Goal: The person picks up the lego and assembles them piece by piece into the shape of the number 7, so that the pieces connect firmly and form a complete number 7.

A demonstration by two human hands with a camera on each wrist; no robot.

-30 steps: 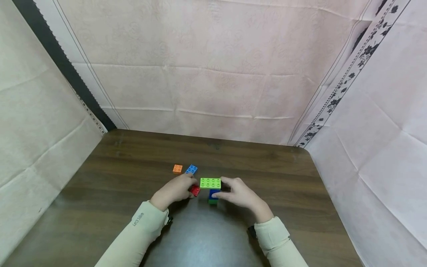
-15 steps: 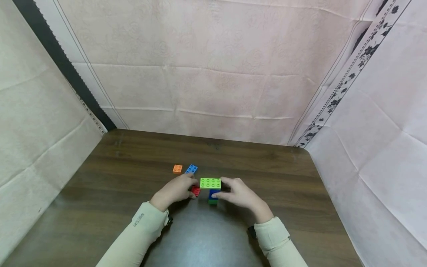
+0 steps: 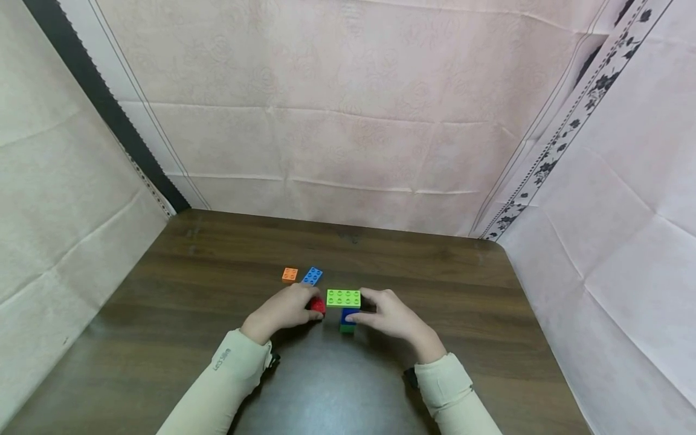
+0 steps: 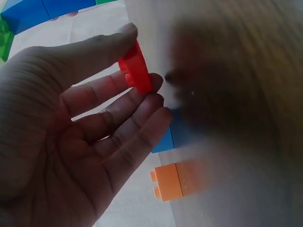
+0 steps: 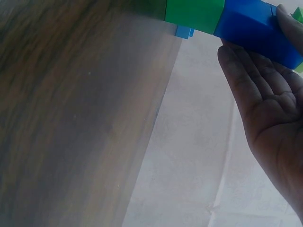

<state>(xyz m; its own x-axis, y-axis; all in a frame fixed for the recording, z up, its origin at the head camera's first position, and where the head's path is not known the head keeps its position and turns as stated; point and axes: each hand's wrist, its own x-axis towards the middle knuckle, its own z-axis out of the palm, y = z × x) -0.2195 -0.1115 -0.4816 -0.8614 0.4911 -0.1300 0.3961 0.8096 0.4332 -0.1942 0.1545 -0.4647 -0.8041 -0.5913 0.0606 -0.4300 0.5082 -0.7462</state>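
My left hand (image 3: 283, 311) pinches a red brick (image 4: 136, 71) between thumb and fingertips. In the left wrist view the brick is tilted, and a gap shows between it and its reflection in the tabletop. To its right stands a stack: a lime green brick (image 3: 343, 298) on top, a blue brick (image 5: 258, 30) under its right part and a green brick (image 5: 195, 14) at the bottom. My right hand (image 3: 394, 315) holds this stack from the right, thumb in front of the blue brick and fingers behind. The lime brick's left part overhangs.
Beyond my left hand, an orange brick (image 3: 290, 275) and a light blue brick (image 3: 312, 276) lie on the dark wooden table (image 3: 435, 272). Pale cloth (image 3: 348, 121) hangs along the table's back and sides.
The red brick has turned and come up in my left hand's fingers, which now grip it from its left side. My right hand and the stack have stayed put.
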